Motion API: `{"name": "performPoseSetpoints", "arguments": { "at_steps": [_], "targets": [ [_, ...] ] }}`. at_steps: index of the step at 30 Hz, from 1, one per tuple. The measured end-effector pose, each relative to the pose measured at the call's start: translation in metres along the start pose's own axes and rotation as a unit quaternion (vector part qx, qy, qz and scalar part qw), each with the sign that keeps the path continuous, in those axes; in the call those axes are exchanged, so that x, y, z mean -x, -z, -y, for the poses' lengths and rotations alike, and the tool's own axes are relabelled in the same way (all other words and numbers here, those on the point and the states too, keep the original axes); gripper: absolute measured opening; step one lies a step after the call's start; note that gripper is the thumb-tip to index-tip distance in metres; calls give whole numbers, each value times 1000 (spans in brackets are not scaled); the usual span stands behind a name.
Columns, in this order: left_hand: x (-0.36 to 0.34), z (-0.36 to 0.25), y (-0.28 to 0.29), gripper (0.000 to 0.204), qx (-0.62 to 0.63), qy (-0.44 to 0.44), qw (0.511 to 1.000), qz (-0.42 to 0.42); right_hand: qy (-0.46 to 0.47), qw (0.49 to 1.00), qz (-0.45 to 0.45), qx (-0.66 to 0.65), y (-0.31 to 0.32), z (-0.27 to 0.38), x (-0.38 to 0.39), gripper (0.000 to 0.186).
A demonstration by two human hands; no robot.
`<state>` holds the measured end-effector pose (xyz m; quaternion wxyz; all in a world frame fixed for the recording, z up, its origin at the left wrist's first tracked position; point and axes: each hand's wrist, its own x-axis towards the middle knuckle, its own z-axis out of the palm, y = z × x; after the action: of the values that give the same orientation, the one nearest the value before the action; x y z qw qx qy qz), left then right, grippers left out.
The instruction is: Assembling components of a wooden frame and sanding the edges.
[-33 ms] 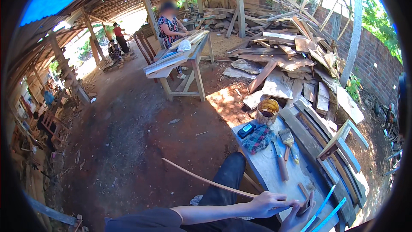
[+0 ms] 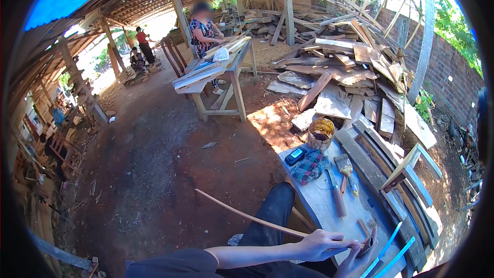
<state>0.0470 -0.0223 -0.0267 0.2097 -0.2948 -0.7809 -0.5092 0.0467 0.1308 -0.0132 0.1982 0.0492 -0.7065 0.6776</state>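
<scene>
A thin, slightly curved wooden strip slants from the middle of the view down to my hands at the lower right. My left hand is closed on its near end, fingers pressed together. In my right hand, closed just beyond, is a rolled dark-brown piece like folded sandpaper. Its open round end shows between thumb and fingers; whether the strip runs into it I cannot tell. Two light-blue strips lie beside my right hand. A short wooden piece lies just past my fingers.
The workbench holds a wooden-handled blade, a paintbrush, a plaid cloth, a dark phone-like device and a stained can. Wooden frames line its right side. A person works at another table.
The rolled brown piece in my right hand has turned slightly, so its round open end now shows. My left hand and the strip have hardly moved.
</scene>
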Motion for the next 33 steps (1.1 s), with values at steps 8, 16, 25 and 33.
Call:
{"name": "performPoseSetpoints", "arguments": {
  "at_steps": [8, 16, 25, 33],
  "targets": [
    [-2, -7, -1, 53, 2, 1, 1000, 20, 59, 992, -23, 109, 15, -15, 3, 46],
    [-6, -17, 16, 48, 1, 23, 999, 31, 109, 982, -1, 156, 8, 21, 0, 46],
    [-30, -10, 21, 41, -25, 46, 996, 71, 101, 977, 18, 185, 12, 34, -21, 52],
    [-26, -11, 12, 42, -42, 37, 990, 127, 106, 978, 36, 176, 39, 18, -7, 53]
  ]
}}
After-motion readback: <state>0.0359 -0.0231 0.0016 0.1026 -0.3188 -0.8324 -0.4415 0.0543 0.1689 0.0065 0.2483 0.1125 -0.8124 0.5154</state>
